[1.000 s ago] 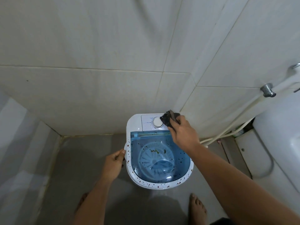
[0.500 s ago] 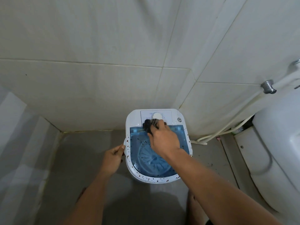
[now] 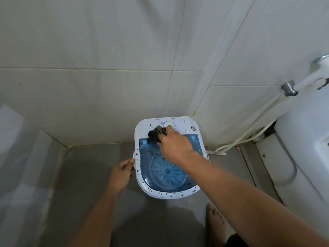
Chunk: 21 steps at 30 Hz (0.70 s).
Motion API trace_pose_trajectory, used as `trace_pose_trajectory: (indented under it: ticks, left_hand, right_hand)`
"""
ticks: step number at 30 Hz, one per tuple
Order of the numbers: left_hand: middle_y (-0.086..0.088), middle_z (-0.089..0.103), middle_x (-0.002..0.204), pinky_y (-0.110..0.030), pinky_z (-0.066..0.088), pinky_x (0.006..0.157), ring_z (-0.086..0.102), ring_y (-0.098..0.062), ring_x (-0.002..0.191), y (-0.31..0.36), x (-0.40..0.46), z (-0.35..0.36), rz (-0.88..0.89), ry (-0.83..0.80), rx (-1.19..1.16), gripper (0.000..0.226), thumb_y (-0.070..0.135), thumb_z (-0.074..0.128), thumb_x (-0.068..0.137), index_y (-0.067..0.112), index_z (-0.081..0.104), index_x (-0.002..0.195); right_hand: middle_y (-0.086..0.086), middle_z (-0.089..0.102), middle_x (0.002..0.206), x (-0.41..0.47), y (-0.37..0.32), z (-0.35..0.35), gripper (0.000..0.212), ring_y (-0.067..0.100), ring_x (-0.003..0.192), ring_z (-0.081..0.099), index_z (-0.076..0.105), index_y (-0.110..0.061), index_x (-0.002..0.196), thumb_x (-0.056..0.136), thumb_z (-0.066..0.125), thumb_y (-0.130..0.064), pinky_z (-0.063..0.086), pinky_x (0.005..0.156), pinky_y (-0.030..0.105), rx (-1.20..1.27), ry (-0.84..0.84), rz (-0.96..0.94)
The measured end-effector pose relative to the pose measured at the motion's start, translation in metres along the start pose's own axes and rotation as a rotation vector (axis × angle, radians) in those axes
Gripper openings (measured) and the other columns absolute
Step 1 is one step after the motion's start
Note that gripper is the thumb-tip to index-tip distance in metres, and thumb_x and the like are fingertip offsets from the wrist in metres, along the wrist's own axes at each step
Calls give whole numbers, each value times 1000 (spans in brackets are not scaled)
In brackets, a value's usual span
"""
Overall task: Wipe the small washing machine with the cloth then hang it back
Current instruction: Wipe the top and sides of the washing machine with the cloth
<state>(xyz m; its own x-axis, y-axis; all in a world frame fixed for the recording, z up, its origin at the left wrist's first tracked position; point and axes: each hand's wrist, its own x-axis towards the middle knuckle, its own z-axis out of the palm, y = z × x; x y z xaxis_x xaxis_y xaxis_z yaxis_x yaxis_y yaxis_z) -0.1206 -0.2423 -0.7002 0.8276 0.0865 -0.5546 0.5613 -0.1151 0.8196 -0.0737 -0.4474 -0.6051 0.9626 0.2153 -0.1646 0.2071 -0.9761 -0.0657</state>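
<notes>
Dark cloth (image 3: 157, 134) bunched under right hand (image 3: 175, 145) fingers, on washing machine (image 3: 142, 127) panel.

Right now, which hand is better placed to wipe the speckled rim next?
Right hand: it already grips the cloth on the washing machine. The left hand holds its side.

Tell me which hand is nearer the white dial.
Right. The right hand holds the cloth just beside the white dial; the left hand grips the washing machine at its left rim.
</notes>
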Motion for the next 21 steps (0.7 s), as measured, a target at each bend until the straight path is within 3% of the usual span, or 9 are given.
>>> trace_pose_trajectory:
  ticks: [3,9,15,18,21]
  left_hand:
    - [2,79,94,-41,54,89,66,-20,88,1,0,-1,7,-5,19,25,28,56,100,24,73,118]
    - [-4,78,99,-43,54,92,69,-21,94,5,-4,1,20,-14,9,24,24,54,101,23,74,115]
    - [8,77,82,-38,51,84,61,-20,86,5,-4,2,17,12,20,24,24,55,101,21,73,116]
    - [14,77,81,-42,53,88,64,-21,88,7,-5,3,22,9,29,23,24,54,101,23,72,116]
    - [-1,76,97,-46,52,94,68,-20,96,8,-6,3,14,5,32,26,24,54,101,18,70,121]
  right_hand:
    - [11,48,119,-16,26,-4,36,35,91,63,60,-16,124,102,45,-40,52,69,42,38,-37,30]
    - [9,43,108,-7,96,-18,40,37,91,65,62,-15,129,102,45,-40,54,83,43,171,31,469]
    - [14,46,122,-6,46,3,35,36,96,61,61,-15,127,102,46,-37,53,81,43,184,64,335]
    - [13,46,122,-10,54,7,34,33,101,58,56,-16,130,103,46,-33,53,77,43,74,88,265]
    - [14,46,122,10,69,-1,34,32,99,57,57,-12,129,101,49,-29,46,69,39,-1,98,294]
